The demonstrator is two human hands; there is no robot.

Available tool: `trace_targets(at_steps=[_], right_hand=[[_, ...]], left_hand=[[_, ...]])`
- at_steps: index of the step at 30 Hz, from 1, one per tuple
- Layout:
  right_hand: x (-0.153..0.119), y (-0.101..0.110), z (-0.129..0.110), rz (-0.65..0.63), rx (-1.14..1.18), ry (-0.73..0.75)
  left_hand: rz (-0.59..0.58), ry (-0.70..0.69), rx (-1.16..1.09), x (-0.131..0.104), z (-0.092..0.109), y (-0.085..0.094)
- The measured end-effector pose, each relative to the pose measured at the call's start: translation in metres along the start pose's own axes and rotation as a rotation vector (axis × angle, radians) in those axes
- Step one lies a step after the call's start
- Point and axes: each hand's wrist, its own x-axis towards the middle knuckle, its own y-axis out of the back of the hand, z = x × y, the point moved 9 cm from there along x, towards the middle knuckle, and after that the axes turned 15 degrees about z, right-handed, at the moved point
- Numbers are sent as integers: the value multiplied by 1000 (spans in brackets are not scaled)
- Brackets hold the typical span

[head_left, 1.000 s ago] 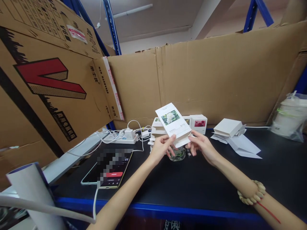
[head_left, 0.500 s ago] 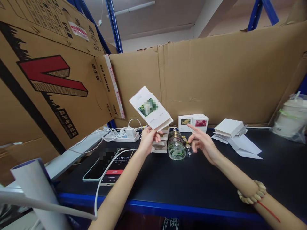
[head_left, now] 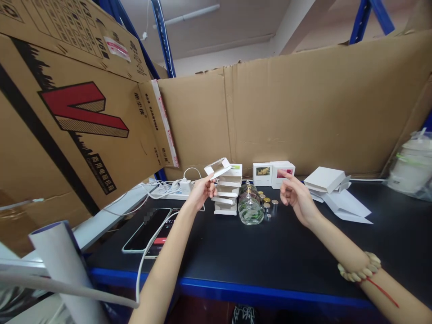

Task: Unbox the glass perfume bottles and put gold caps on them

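My left hand (head_left: 201,191) is closed on the edge of a small white carton (head_left: 211,170), whose open end faces me. Below and right of it, several open white cartons (head_left: 226,201) lie in a row on the black table. Clear glass bottles (head_left: 250,213) stand lined up beside them. My right hand (head_left: 295,195) hovers right of the bottles, index finger stretched out and the others loosely bent, with nothing visible in it. Gold and silver bottle caps (head_left: 267,205) are scattered between that hand and the bottles.
Behind the bottles stand two white boxes with flower pictures, one yellow (head_left: 262,174) and one pink (head_left: 278,181). A white box (head_left: 324,179) rests on folded paper at right. Phones (head_left: 146,231), a white cable (head_left: 139,274) and a power strip (head_left: 168,193) lie at left.
The carton in my left hand has tipped from showing its printed face to showing its open end, and is lower. My right hand has moved slightly right, revealing more caps.
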Motion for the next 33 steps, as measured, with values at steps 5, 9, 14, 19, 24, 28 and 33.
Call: trace_targets(at_steps=[5, 9, 14, 19, 24, 28, 33], right_hand=[[3, 4, 6, 36, -17, -39], [3, 2, 11, 17, -47, -52], [3, 2, 12, 16, -56, -43], [4, 4, 12, 48, -56, -65], [4, 3, 12, 48, -67, -59], [4, 2, 13, 19, -83, -42], [4, 1, 15, 16, -87, -46]], left_hand=[[-58, -45, 50, -4, 1, -7], [-27, -46, 101, -2, -5, -6], [75, -51, 154, 4, -5, 3], [265, -187, 214, 2, 7, 19], [485, -790, 387, -22, 48, 27], [307, -1517, 789, -61, 55, -16], [268, -1710, 971, -68, 41, -31]])
